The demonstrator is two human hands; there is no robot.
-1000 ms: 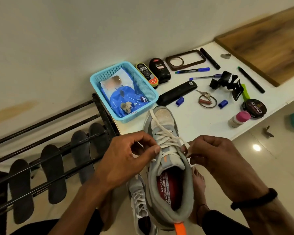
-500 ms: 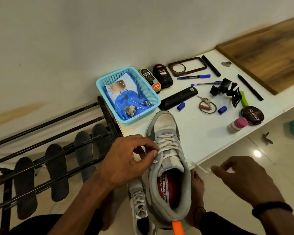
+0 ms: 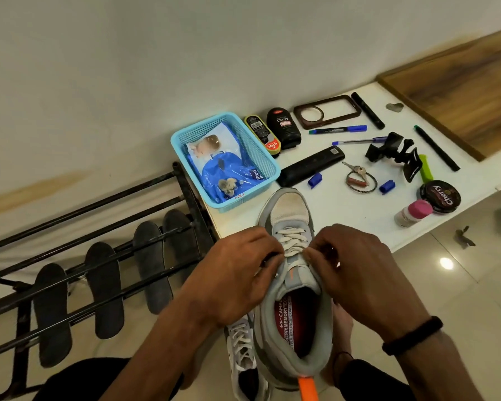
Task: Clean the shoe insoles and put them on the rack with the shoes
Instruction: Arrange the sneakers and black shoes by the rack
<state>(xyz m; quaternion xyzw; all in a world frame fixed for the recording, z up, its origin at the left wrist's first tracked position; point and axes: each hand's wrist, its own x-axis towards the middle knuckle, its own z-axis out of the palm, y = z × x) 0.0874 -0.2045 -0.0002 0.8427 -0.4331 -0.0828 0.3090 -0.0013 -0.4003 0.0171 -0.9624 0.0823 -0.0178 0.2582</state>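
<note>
Right hand back at the shoe, both grips apparently pinched on laces, left hand opposite.

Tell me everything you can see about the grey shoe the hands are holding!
The grey shoe is a sneaker with a pale mesh toe, white laces and a small orange mark on the tongue. Inside lies a red insole with white writing. An orange pull tab sticks out at the heel. Its toe rests on the white table, pointing at the wall. The left hand and right hand pinch its sides at the laces.
</note>
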